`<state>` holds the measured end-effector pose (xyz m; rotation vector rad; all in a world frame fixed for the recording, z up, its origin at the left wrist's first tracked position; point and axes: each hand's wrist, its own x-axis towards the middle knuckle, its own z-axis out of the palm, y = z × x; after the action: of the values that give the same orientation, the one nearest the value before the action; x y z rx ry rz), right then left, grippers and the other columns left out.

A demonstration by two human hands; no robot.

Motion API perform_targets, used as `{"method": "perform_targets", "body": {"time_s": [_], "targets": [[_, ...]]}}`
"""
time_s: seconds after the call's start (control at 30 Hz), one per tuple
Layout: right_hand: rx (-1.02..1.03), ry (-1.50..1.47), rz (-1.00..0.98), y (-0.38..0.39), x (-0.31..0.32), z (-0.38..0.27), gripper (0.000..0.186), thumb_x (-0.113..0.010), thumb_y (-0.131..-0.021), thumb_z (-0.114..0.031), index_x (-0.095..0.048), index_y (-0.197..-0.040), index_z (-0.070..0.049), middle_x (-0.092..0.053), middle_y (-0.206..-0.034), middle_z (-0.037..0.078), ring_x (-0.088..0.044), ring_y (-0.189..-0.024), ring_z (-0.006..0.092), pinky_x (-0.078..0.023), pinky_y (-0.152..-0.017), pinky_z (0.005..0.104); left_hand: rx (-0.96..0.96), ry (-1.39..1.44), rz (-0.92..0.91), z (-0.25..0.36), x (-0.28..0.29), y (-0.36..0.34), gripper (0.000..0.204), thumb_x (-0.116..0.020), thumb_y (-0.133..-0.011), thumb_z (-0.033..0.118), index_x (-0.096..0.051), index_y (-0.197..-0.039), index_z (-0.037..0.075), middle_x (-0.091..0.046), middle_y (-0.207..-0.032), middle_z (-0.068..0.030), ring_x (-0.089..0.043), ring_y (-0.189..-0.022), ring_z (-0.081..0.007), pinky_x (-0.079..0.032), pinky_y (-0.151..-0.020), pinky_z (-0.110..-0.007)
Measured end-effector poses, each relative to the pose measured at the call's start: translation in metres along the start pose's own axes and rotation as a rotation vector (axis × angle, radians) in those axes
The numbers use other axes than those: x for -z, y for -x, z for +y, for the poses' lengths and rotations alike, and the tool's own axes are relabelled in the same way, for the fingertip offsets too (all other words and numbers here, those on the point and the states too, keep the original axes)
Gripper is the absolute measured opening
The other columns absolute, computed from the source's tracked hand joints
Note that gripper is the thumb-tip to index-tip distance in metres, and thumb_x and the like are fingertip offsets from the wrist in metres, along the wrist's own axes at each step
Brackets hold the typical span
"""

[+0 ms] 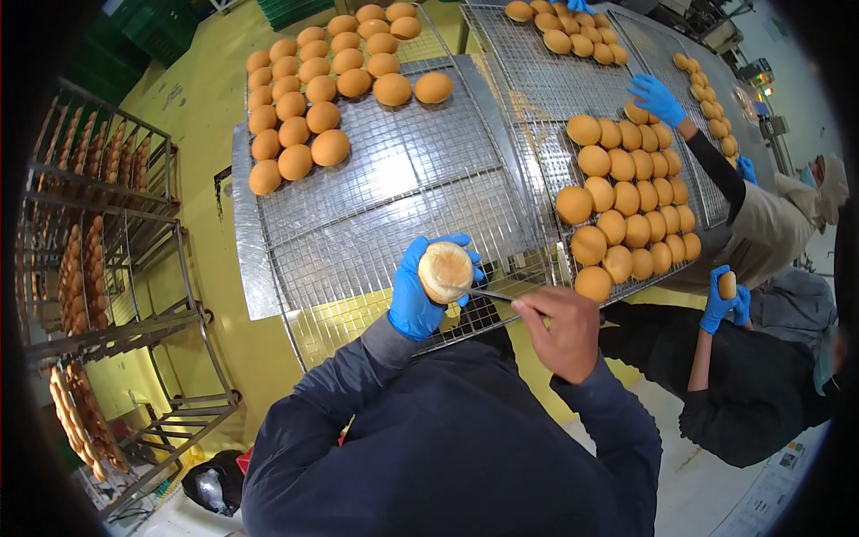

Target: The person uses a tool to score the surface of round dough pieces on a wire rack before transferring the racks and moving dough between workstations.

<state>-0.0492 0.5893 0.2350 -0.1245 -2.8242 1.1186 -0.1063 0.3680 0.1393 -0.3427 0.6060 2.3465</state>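
Note:
My left hand (417,300), in a blue glove, is closed around a round bun (446,272) whose pale, flat side faces up. Bare of any glove, my right hand (565,333) grips a thin metal knife (492,294). Its blade points left and its tip meets the bun's right edge; whether it has gone in, I cannot tell. Both hands are over the near edge of a wire rack (394,215). On the rack's far and left part sit several brown buns (330,148) in rows.
More buns (637,228) cover a second rack (537,116) to the right. There a co-worker's gloved hand (658,98) reaches over them. Nearer, another person's gloved hand (716,304) holds a bun. A tall metal trolley (170,313) loaded with buns stands at left; green crates (148,31) are stacked behind.

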Motion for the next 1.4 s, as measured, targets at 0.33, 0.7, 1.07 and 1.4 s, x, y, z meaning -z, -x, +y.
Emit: {"method": "perform_targets", "body": {"time_s": [0.33,0.7,1.07,1.4], "targets": [[-0.166,0.008,0.027,-0.013,0.044,0.063,0.008,-0.066,-0.082,-0.012,-0.072,-0.083,-0.007,-0.068,-0.077,0.013,-0.066,-0.07,0.0306,-0.049,-0.061,0.0379,0.194,-0.098,0.026,-0.03,-0.041,-0.066,0.065,-0.03,-0.102,0.054,-0.043,-0.137,0.001,-0.065,-0.11,-0.0186,-0.067,-0.095,-0.0299,-0.057,-0.055,-0.032],[-0.397,-0.638,0.172,-0.031,0.001,0.057,0.013,-0.07,-0.085,-0.01,-0.063,-0.088,0.0,-0.061,-0.076,0.0,-0.053,-0.068,0.0055,-0.044,-0.061,0.0242,-0.181,-0.091,0.108,-0.064,-0.081,-0.1,0.04,-0.062,-0.092,0.017,-0.043,-0.127,0.011,-0.056,-0.115,-0.0158,-0.06,-0.109,-0.031,-0.054,-0.092,-0.047],[-0.423,-0.688,0.174,-0.011,-0.011,0.083,0.005,-0.063,-0.088,-0.003,-0.061,-0.091,0.0,-0.066,-0.084,0.004,-0.06,-0.079,0.0084,-0.046,-0.07,0.0251,-0.269,0.004,0.119,-0.064,-0.077,-0.072,0.041,-0.061,-0.093,0.021,-0.042,-0.129,0.012,-0.054,-0.117,-0.0158,-0.058,-0.112,-0.0335,-0.052,-0.096,-0.05],[-0.22,-0.299,0.064,0.025,0.011,0.042,0.016,-0.062,-0.088,-0.012,-0.069,-0.084,0.002,-0.064,-0.075,0.016,-0.063,-0.068,0.033,-0.046,-0.06,0.0367,-0.713,-0.287,0.193,-0.05,-0.083,-0.048,0.051,-0.06,-0.094,0.027,-0.036,-0.137,0.015,-0.051,-0.121,-0.0139,-0.055,-0.115,-0.0314,-0.052,-0.094,-0.053]]}}
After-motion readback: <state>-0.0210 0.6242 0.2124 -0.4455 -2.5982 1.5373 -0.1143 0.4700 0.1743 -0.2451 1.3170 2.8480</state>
